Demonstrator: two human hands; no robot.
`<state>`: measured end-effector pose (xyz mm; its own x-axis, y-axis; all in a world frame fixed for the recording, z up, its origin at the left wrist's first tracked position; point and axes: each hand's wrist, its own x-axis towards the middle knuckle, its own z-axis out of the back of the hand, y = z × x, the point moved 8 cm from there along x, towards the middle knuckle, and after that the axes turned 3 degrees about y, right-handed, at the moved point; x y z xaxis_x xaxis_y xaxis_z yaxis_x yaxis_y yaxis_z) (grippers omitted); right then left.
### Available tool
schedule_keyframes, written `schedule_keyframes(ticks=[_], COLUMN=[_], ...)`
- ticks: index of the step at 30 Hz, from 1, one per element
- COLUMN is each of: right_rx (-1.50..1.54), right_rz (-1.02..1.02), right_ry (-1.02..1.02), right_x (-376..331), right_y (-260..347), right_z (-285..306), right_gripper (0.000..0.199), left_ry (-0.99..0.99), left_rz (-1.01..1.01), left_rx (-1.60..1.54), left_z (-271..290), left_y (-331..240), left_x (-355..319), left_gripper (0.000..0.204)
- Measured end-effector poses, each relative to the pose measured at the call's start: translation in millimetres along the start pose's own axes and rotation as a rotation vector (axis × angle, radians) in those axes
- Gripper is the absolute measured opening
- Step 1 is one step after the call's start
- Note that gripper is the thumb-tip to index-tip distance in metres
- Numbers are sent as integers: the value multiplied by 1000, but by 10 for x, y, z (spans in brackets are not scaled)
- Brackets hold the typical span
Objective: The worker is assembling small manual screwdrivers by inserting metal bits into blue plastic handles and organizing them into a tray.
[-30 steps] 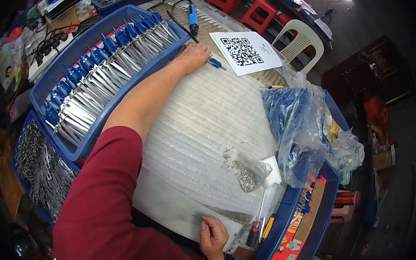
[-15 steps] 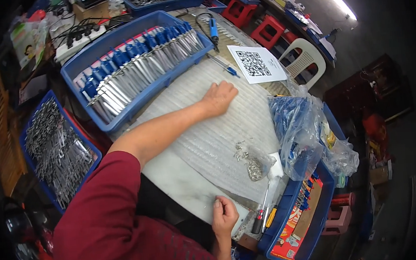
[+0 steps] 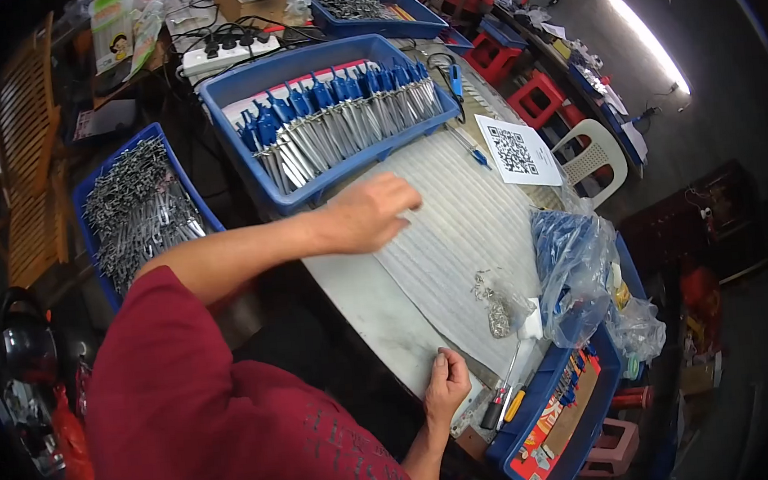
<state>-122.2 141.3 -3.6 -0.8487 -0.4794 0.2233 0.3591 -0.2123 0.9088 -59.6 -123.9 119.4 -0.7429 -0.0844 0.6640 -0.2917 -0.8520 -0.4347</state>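
Note:
My left hand [image 3: 371,214] is above the left part of a white foam sheet [image 3: 454,207], its fingers bent and apart with nothing visible in them. At the table's front edge, my right hand [image 3: 447,385] is closed, thumb pressed against curled fingers; whatever they hold, if anything, is hidden. Beyond the left hand, a blue tray [image 3: 295,197] holds rows of metal rods with blue ends. One similar blue-ended piece [image 3: 476,153] lies past the sheet's far edge. Small metal parts [image 3: 497,317], partly in a clear bag, lie on the sheet beyond the right hand.
Left stands a blue bin of loose metal pieces [image 3: 143,214]. A screwdriver [image 3: 496,407] and a yellow-handled tool [image 3: 514,405] lie beside the right-hand blue bin [image 3: 561,479]. Plastic bags [image 3: 575,265] and a printed card [image 3: 517,150] lie to the right. A power strip [image 3: 230,55] sits at the back.
My left hand has drawn back from the sheet's far part toward its left edge. My right hand stays closed at the front edge. The view has shifted, showing more of the left side.

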Motion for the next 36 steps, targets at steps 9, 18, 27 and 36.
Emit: schedule_keyframes(ticks=[9,18,27,36], right_rx=[1,-5,-11,-20], right_rz=[-42,-30,-60,-66], right_ry=[-3,8,37,54], right_x=[-15,1,6,-6], right_y=[-58,-45,1,9], right_z=[16,6,-9,-23], right_gripper=[16,16,20,19], left_ry=[-227,-489,-335,-148], left_rz=[147,404,773,919], left_rx=[420,506,539,562], left_z=[1316,2153,2204,2125], left_y=[409,714,982,1384], left_x=[-290,-1093,-2343,-3239], left_gripper=[16,20,20,9])
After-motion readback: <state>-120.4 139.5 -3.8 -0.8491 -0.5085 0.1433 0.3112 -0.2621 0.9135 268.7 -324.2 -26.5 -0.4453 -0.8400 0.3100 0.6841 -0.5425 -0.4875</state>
